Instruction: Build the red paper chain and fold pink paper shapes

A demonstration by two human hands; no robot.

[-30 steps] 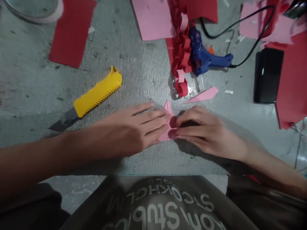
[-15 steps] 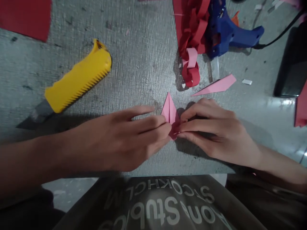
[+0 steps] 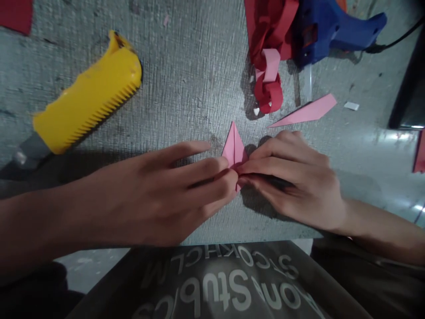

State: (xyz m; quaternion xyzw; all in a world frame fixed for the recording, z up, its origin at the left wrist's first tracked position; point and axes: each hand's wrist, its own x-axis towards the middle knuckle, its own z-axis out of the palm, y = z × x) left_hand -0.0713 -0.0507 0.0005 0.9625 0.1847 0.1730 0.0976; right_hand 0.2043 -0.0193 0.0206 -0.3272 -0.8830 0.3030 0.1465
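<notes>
A small folded pink paper [image 3: 234, 144] with a pointed top and a centre crease lies on the grey table, between my hands. The fingers of my left hand [image 3: 172, 190] press and grip its left side, with the index finger stretched out past it. My right hand [image 3: 295, 177] pinches the paper's lower right part between fingertips and thumb. The fingertips of both hands nearly meet there and hide the lower folds. A second folded pink piece [image 3: 307, 111], long and narrow, lies above my right hand.
A yellow utility knife [image 3: 89, 93] rests at the left. Red and pink paper chain links [image 3: 270, 93] and a blue glue gun [image 3: 338, 31] with a cord are at the upper right. A black object [image 3: 410, 93] lies at the right, near the table's front edge [image 3: 245, 240] side.
My right fingertips have moved left over the lower part of the pink paper, closer to my left fingers. The view has shifted nearer to the table.
</notes>
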